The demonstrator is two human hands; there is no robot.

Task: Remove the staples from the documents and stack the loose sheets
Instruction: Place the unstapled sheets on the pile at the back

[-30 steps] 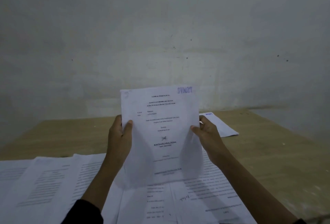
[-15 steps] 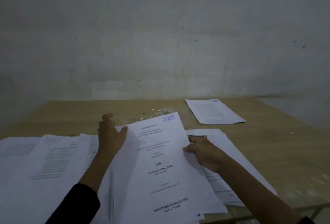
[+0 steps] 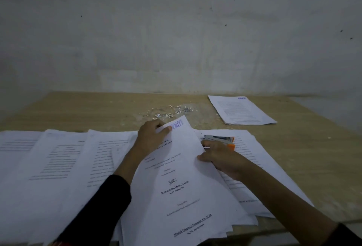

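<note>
A white printed document (image 3: 182, 183) with a purple stamp at its top lies tilted on the paper pile in front of me. My left hand (image 3: 151, 137) pinches its top left corner, thumb on top of the sheet. My right hand (image 3: 219, 157) lies at the document's right edge, fingers curled by the paper; what it holds is unclear. Just beyond its fingertips an orange and silver stapler (image 3: 220, 140) lies on the sheets. A heap of pulled staples and paper scraps (image 3: 169, 112) sits on the wooden table (image 3: 313, 157) behind the document.
Several printed sheets (image 3: 56, 159) are spread in a row to my left, and more (image 3: 260, 169) lie under my right arm. A separate small stack of pages (image 3: 242, 110) rests at the back right. A grey wall stands right behind the table.
The document was held upright in both hands and has come down flat onto the pile. My left hand slid up to its top corner, and the stapler has come into view.
</note>
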